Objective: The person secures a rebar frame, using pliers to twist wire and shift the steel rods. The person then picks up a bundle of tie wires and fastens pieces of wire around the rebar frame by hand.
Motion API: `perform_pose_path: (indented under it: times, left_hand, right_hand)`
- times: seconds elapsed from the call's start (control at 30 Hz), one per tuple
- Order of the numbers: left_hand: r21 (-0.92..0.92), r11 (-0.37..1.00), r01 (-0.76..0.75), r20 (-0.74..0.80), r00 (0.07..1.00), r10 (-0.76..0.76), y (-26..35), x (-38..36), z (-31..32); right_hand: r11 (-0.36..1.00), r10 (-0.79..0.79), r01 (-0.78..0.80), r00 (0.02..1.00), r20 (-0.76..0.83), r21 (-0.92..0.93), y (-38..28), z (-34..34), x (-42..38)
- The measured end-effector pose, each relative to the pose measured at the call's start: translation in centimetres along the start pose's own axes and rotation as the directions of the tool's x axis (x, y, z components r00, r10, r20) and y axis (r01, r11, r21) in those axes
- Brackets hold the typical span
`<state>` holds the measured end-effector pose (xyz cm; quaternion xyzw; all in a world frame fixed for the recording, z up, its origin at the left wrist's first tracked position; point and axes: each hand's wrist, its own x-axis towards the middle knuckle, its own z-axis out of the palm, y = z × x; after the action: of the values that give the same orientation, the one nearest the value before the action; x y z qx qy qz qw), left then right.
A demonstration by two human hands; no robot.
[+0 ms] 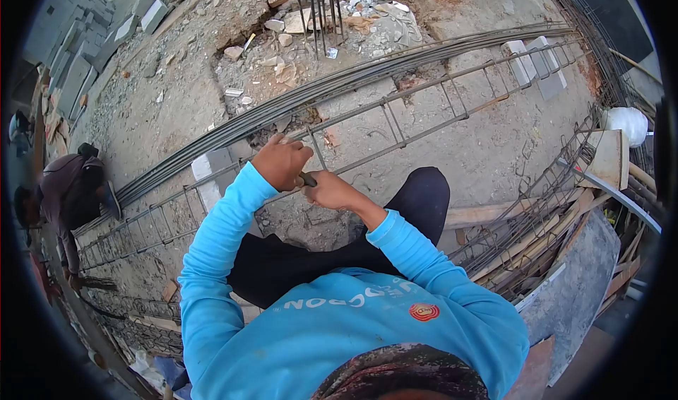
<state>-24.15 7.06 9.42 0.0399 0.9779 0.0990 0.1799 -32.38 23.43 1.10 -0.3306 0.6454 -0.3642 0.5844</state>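
Note:
My left hand (282, 162) is closed over the near end of a crossbar in a long rebar cage (417, 144). What its fingers grip is hidden beneath them. Just to its right, my right hand (333, 191) is closed, its fingers around a short dark tool handle (308, 179) that shows between the two hands. The tool's working end cannot be seen. The cage runs diagonally across the ground, resting on pale blocks (212, 175) at the left and more blocks (540, 66) at the upper right.
A bundle of long steel bars (282, 97) lies beyond the cage. Upright bars (318, 11) rise from rubble at the top. A crouching person (70, 188) works at the far left. Tangled rebar (522, 220), planks and a grey sheet (579, 287) lie right; a white roll (626, 126) stands beyond.

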Motion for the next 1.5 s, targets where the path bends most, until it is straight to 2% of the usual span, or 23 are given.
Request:
perform_pose_path:
  times: [0.07,0.1,0.17,0.23,0.3,0.33,0.43,0.53,0.6,0.63,0.7,0.73,0.83,0.9,0.97,1.03,1.1,1.13,1.2,1.3,1.33,1.4,1.5]
  left_hand:
    - [-0.080,0.995,-0.062,-0.558,0.830,0.007,-0.4,-1.3,-2.7]
    - [-0.083,0.995,-0.057,-0.551,0.835,0.002,-1.1,-1.4,-2.7]
    - [-0.472,0.872,0.130,-0.598,0.679,-0.425,-2.8,-2.3,-2.4]
    - [-0.597,0.779,0.190,-0.542,0.621,-0.566,-4.8,-2.6,0.6]
    - [-0.942,0.307,0.139,-0.152,0.639,-0.754,-6.1,-2.5,2.8]
    - [-0.941,0.309,0.139,-0.155,0.634,-0.758,-6.1,-3.1,3.1]
    - [-0.993,-0.112,0.044,0.112,0.680,-0.725,-4.5,-1.3,2.2]
    - [-0.995,0.022,0.094,0.043,0.630,-0.775,-4.3,-0.4,2.8]
    - [-0.985,0.112,0.131,0.002,0.658,-0.753,-5.1,-0.4,3.6]
    - [-0.970,0.175,0.167,-0.017,0.675,-0.737,-5.1,-0.4,3.5]
    - [-0.948,0.274,0.160,-0.067,0.742,-0.667,-4.3,-0.8,2.8]
    - [-0.919,0.362,0.156,-0.104,0.789,-0.605,-4.1,-1.3,2.1]
    - [-0.819,0.514,0.254,-0.128,0.793,-0.596,-3.3,-2.7,-0.6]
    - [-0.834,0.489,0.256,-0.088,0.813,-0.576,-4.0,-3.6,-0.3]
    - [-0.844,0.462,0.272,-0.039,0.828,-0.559,-4.5,-3.9,0.2]
    - [-0.871,0.356,0.339,0.088,0.821,-0.565,-4.8,-4.0,0.7]
    - [-0.859,0.352,0.371,0.100,0.797,-0.596,-4.6,-3.5,0.9]
    - [-0.851,0.345,0.395,0.106,0.774,-0.625,-4.7,-3.3,1.1]
    - [-0.843,0.338,0.417,0.091,0.731,-0.676,-4.7,-3.0,1.8]
    - [-0.687,0.592,0.421,-0.044,0.790,-0.612,-5.6,-3.5,2.6]
    - [-0.603,0.611,0.513,-0.054,0.738,-0.672,-5.4,-3.9,2.5]
    - [-0.707,0.440,0.554,0.075,0.677,-0.732,-6.3,-4.4,2.2]
    - [-0.769,0.371,0.521,0.065,0.642,-0.764,-8.0,-6.1,2.5]
  right_hand:
    - [0.981,0.015,-0.016,1.000,0.002,0.193,1.5,0.7,-0.4]
    - [0.932,0.014,-0.018,1.000,0.014,0.361,1.8,1.1,-0.3]
    - [0.893,-0.058,0.028,0.997,0.052,0.449,2.1,0.8,-0.4]
    - [0.818,-0.232,0.227,0.971,-0.057,0.529,1.6,0.5,-0.2]
    - [0.820,-0.306,0.295,0.950,-0.060,0.490,2.0,0.3,0.4]
    - [0.850,-0.292,0.290,0.954,-0.064,0.440,2.0,0.2,0.4]
    - [0.926,-0.273,0.295,0.954,-0.122,0.236,2.7,0.2,0.2]
    - [0.988,-0.136,0.129,0.987,-0.087,-0.084,4.0,-0.2,0.3]
    - [0.870,-0.459,0.489,0.850,-0.258,0.063,4.9,1.1,0.4]
    - [0.873,-0.452,0.484,0.845,-0.286,0.051,4.5,0.8,-0.2]
    - [0.762,-0.150,0.095,0.988,0.031,0.640,3.5,0.7,-0.7]
    - [0.675,-0.174,0.037,0.979,0.110,0.736,3.7,0.5,-0.5]
    - [0.748,-0.129,0.019,0.985,0.118,0.664,3.3,-0.1,-0.7]
    - [0.795,-0.138,0.016,0.978,0.155,0.607,3.1,-0.4,-0.4]
    - [0.647,-0.298,0.103,0.946,0.127,0.756,3.5,0.5,0.0]
    - [0.662,-0.311,0.083,0.935,0.172,0.745,3.3,0.1,-0.3]
    - [0.773,-0.479,0.354,0.869,0.119,0.527,3.4,-0.1,-0.3]
    - [0.743,-0.502,0.390,0.862,0.067,0.544,3.6,0.1,-0.2]
    - [0.763,-0.516,0.377,0.845,0.143,0.525,4.1,-0.4,-0.1]
    - [0.777,-0.515,0.305,0.810,0.279,0.550,3.2,-2.2,-0.7]
    - [0.768,-0.513,0.259,0.796,0.321,0.585,2.8,-2.5,-0.9]
    - [0.659,-0.592,0.299,0.773,0.230,0.690,1.8,-2.7,-1.7]
    - [0.467,-0.601,0.094,0.763,0.238,0.879,1.3,-2.2,-2.0]
